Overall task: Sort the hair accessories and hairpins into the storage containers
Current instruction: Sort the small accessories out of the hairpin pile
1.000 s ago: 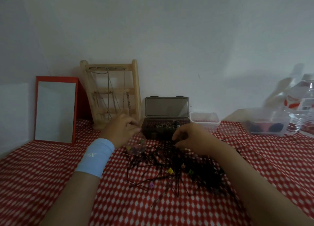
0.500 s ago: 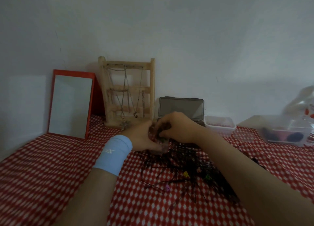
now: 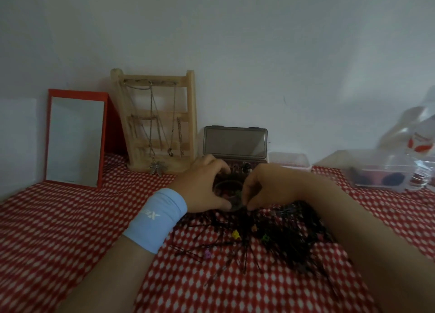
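A small round clear cup point(image 3: 229, 190) with little coloured clips inside sits on the checked cloth between my hands. My left hand point(image 3: 204, 185) wraps its left side. My right hand point(image 3: 263, 186) pinches at the cup's right rim; what the fingers hold is hidden. In front of them lies a heap of black hairpins point(image 3: 270, 239) with tiny yellow point(image 3: 235, 234), purple point(image 3: 208, 254) and green point(image 3: 265, 238) clips. Behind the hands stands an open dark box point(image 3: 235, 141) with accessories inside.
A red-framed mirror point(image 3: 75, 138) and a wooden rack point(image 3: 157, 122) with necklaces lean on the wall at the back left. A small clear tub point(image 3: 288, 159) sits right of the dark box. Further right are a clear container point(image 3: 381, 174) and a plastic bottle point(image 3: 421, 145).
Both hands came together from the dark box onto the small round cup; the right hand shifted from over the cup to its right rim. The camera view drifted right.
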Action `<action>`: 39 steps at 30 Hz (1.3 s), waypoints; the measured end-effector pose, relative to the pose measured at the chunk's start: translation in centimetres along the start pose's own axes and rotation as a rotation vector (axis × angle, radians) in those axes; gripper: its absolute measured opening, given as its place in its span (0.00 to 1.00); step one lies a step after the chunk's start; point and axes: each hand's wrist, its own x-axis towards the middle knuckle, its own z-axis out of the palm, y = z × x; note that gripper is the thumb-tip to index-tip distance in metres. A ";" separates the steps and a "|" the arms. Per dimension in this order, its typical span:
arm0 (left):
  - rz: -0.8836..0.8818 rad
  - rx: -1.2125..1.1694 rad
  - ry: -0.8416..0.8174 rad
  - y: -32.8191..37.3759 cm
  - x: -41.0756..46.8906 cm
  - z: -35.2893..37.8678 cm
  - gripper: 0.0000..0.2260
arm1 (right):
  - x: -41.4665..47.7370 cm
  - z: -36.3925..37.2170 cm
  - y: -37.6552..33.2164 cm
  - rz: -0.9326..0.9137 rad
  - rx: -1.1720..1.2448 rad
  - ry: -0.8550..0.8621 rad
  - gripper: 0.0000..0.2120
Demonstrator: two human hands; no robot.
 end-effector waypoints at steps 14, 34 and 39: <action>0.024 0.059 -0.478 3.9 -0.4 2.2 0.07 | -0.8 2.0 0.8 -0.023 -0.086 -0.082 0.04; -0.019 -0.098 -0.255 1.3 -1.0 -2.2 0.04 | -0.7 2.4 0.4 -0.013 -0.157 -0.125 0.07; -0.055 -0.025 -0.530 1.5 -3.0 -0.9 0.08 | -0.9 2.0 0.3 -0.018 -0.104 -0.072 0.02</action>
